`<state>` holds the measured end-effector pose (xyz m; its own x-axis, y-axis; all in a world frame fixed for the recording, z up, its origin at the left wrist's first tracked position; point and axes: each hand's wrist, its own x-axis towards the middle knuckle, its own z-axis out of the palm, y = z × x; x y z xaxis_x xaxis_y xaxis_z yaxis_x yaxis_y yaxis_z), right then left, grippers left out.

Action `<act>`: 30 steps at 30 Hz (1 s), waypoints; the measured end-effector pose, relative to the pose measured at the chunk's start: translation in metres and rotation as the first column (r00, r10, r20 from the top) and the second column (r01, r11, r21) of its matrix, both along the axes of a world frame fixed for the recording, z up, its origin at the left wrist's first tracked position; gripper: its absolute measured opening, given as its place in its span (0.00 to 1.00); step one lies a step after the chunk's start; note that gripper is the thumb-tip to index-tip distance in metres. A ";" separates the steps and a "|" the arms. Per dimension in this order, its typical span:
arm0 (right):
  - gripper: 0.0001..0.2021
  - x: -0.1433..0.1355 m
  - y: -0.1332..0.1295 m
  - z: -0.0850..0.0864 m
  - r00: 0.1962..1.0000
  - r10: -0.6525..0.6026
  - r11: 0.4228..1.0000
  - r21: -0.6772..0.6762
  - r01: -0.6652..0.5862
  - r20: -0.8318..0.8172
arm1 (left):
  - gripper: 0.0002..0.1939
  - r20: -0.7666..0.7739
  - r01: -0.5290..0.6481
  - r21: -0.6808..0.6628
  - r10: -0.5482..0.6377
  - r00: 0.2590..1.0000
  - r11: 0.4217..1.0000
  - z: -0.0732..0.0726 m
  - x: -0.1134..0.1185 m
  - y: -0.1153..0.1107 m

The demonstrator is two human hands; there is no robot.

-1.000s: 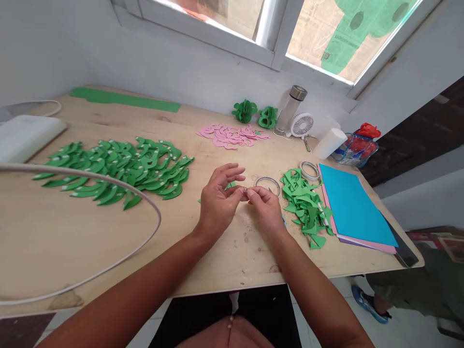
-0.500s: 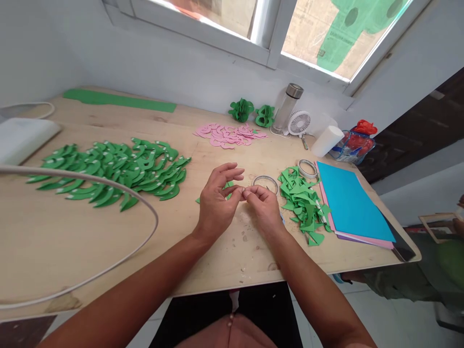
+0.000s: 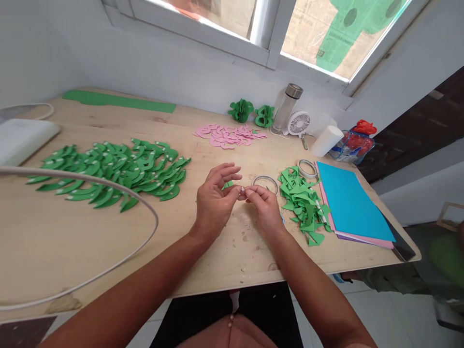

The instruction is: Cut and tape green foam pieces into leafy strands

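Over the middle of the table, my left hand [image 3: 214, 203] pinches with thumb and index finger, its other fingers stretched out. Fingertip to fingertip with it, my right hand [image 3: 267, 209] is closed in a pinch too. A tiny white piece [image 3: 242, 189], which looks like a bit of tape, shows between the fingertips. Part of a green paper cutout [image 3: 228, 184] is visible behind my left fingers. Just beyond my right hand lies a roll of tape [image 3: 266, 177], partly hidden by it.
Left lies a pile of green curved cutouts [image 3: 119, 169] with white tabs; a cable [image 3: 156, 217] arcs before it. Pink cutouts [image 3: 230, 135] and a glass bottle [image 3: 286, 108] are at the back. Green scraps [image 3: 304, 203], another tape roll [image 3: 307, 168] and blue sheets [image 3: 351, 203] lie right.
My fingertips have drawn slightly apart, and the white piece between them now shows. My left hand has shifted a little to the left.
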<state>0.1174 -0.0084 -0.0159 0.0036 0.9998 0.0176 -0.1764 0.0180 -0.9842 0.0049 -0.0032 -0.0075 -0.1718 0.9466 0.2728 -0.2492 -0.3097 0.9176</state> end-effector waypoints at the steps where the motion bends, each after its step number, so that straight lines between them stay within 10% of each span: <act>1: 0.05 0.000 0.000 0.000 1.000 -0.002 1.000 -0.001 0.002 0.003 | 0.17 0.000 0.000 0.001 0.000 1.000 1.000 0.000 0.000 0.000; 30: 0.06 -0.001 -0.001 0.000 0.999 -0.033 0.999 -0.010 0.033 -0.009 | 0.15 -0.406 -0.105 0.214 0.186 0.895 0.971 0.003 0.001 -0.010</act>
<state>0.1160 -0.0096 -0.0158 0.0369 0.9993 0.0076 -0.1849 0.0143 -0.9827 0.0057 -0.0134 -0.0044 -0.1346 0.8465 0.5151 0.2082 -0.4841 0.8499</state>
